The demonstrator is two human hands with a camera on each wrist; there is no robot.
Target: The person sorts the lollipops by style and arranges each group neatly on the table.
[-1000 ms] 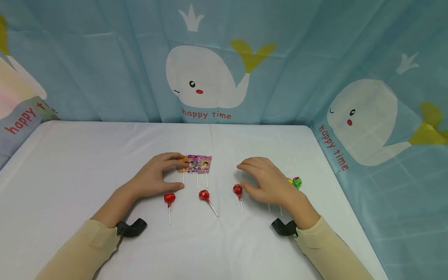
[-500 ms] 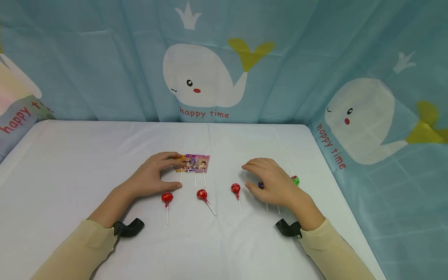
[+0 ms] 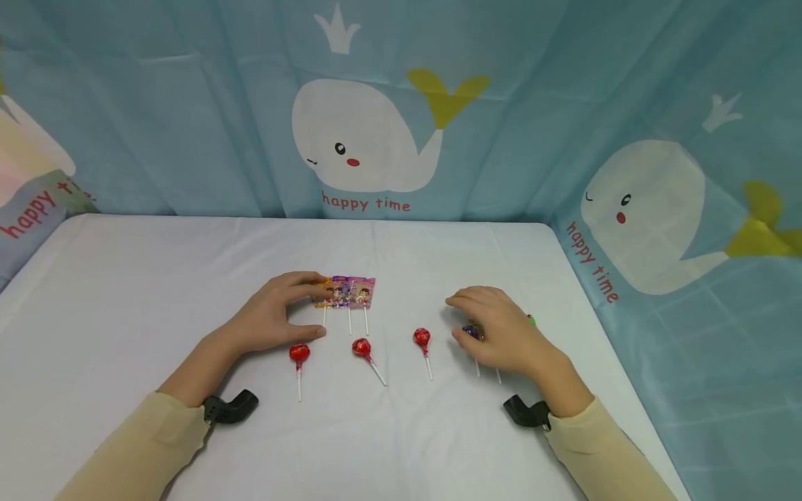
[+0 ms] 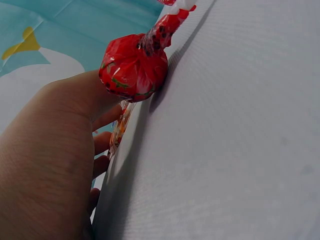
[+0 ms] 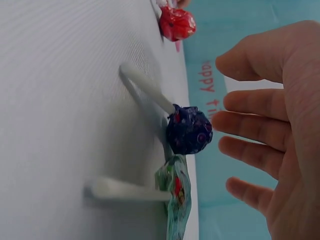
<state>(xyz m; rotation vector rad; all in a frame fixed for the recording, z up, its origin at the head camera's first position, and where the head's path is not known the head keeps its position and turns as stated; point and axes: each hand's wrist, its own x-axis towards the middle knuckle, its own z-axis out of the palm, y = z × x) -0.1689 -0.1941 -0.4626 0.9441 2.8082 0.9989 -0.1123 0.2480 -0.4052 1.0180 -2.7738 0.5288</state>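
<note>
The left hand (image 3: pixel 269 316) comes in from the lower left, back turned up, its fingers slightly bent and the thumb well apart from them. The fingertips lie over the left end of the row of flat-wrapped lollipops (image 3: pixel 360 293), which runs on to the right past them; whether they press on it I cannot tell. The row's sticks point toward the person, the leftmost just beside the thumb tip. Just on the near side of this thumb lies a round red lollipop (image 3: pixel 299 353). A second red lollipop (image 3: pixel 361 348) lies farther right, apart from the fingers, its stick slanting.

The right hand (image 3: pixel 501 332) comes in from the lower right, arched over the white table (image 3: pixel 401 438). Its fingers are spread with gaps between them, and its thumb stands apart from the index finger. A dark purple lollipop (image 5: pixel 189 131) sits near the fingertips, partly under the hand from above; contact I cannot tell. Beside it, near the little finger, is a glossy-wrapped lollipop (image 5: pixel 175 192). A third red lollipop (image 3: pixel 422 337) lies left of the right thumb, apart from it. Past the knuckles, on the outer side, a bit of green wrapper (image 3: pixel 531 319) peeks out.
</note>
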